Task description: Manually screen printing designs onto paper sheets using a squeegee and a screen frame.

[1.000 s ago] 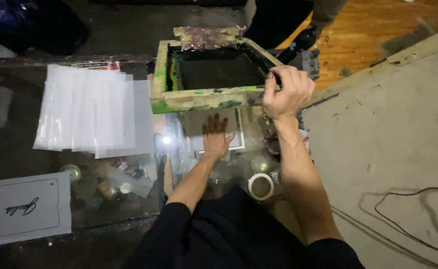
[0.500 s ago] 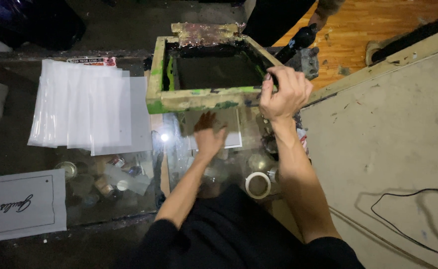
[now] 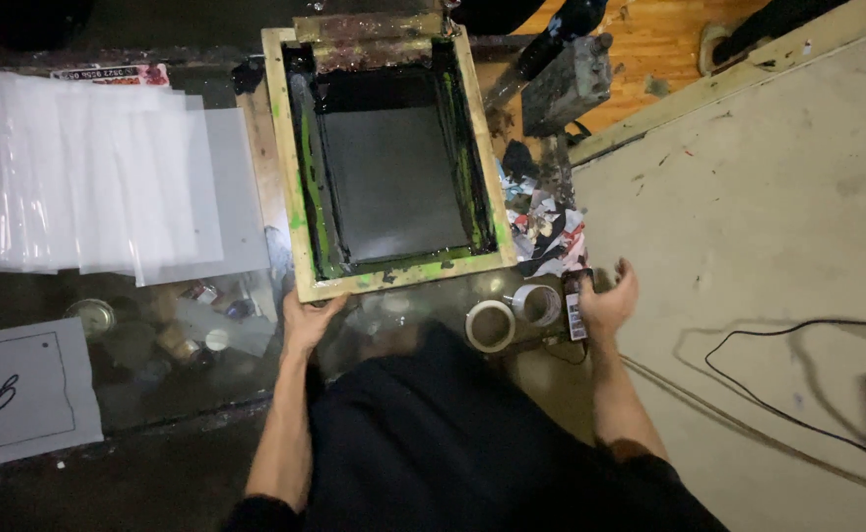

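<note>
1. Head view, the frame: the wooden screen frame point(image 3: 393, 163) lies flat on the glass worktop point(image 3: 157, 335), towards its far edge, with its dark mesh facing up. Green and black ink smears run along its inner walls. Lying flat, it presses evenly on whatever sits below it, which the mesh hides from you.

2. Head view, your left hand point(image 3: 307, 320): it grips the near left corner of the frame, with the fingers curled against the wood. That reads as a steadying hold, as if to keep the frame from sliding on the glass.

3. Head view, your right hand point(image 3: 610, 300): it is released, with the fingers spread and holding nothing. It hovers past the worktop's right edge, near a small dark object with a barcode label point(image 3: 577, 313). It is well apart from the frame's near right corner.

4. Head view, within reach: two tape rolls point(image 3: 512, 315) stand at the near right of the worktop, between your hands and just beside the frame's near edge. A heap of inky rags point(image 3: 546, 222) lies against the frame's right side, handy for wiping.

5. Head view, off to the left: a fanned stack of clear plastic sheets point(image 3: 108, 172) lies on the left part of the worktop, apart from the wet frame. A white printed card point(image 3: 24, 394) sits at the near left corner.
</note>
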